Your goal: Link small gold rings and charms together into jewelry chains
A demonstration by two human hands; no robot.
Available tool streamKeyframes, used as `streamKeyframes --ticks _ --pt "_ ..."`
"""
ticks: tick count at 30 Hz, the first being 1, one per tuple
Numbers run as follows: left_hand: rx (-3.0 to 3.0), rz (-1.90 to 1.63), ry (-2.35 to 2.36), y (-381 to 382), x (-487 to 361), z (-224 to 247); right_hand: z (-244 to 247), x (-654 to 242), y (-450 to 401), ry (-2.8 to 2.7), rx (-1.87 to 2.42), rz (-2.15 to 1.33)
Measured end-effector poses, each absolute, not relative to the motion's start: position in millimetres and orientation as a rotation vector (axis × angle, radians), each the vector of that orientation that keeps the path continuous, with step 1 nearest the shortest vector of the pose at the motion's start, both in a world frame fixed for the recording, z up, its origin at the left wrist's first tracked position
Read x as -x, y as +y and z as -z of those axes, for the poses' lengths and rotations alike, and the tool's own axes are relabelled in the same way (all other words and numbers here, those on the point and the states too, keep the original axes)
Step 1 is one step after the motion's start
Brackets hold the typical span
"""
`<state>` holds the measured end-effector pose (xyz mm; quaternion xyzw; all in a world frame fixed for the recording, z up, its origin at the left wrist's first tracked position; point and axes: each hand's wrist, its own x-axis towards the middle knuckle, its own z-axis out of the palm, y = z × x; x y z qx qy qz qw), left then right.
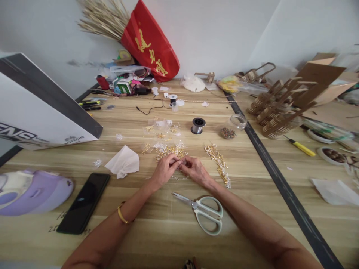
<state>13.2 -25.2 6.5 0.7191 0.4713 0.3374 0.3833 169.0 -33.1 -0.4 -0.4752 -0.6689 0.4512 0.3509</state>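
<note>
My left hand [166, 169] and my right hand [195, 170] meet at the middle of the wooden table, fingertips pinched together on something too small to make out. A thin chain [179, 178] lies just below the fingers. Right beyond my hands is a pile of gold and silver beads [171, 149]. Scissors [206, 213] with pale handles rest between my forearms, blades toward the left. Gold and silver chains [218, 162] lie to the right of my right hand. A wire spool [198, 126] stands farther back.
On the left are a black phone [84, 203], a white tissue [123, 162], a purple device [36, 192] and a large box [42, 108]. To the right are a bead jar [228, 132], small wooden baskets [280, 116] and a yellow-handled tool [303, 148]. A red bag [151, 45] leans behind.
</note>
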Motion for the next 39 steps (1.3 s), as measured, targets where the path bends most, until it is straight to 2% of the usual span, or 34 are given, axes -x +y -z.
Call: streamKeyframes --ticks 14,18,27,39 --pt "-1.916 -0.836 1.254 -24.9 -11.9 -4.0 4.4 -169.9 -31.8 -1.706 1.202 -1.227" --pt "-1.787 -0.883 1.192 -22.5 -9.4 -5.4 9.1 -176.3 -24.6 -1.65 1.176 -1.327" --pt "-1.544 -0.925 1.133 -16.4 -2.8 -1.8 0.7 -184.5 -20.4 -1.794 1.203 -1.252" --pt "-1.574 -0.908 1.121 -14.6 -0.5 6.1 -14.9 -186.1 -29.8 -2.25 1.302 -0.798"
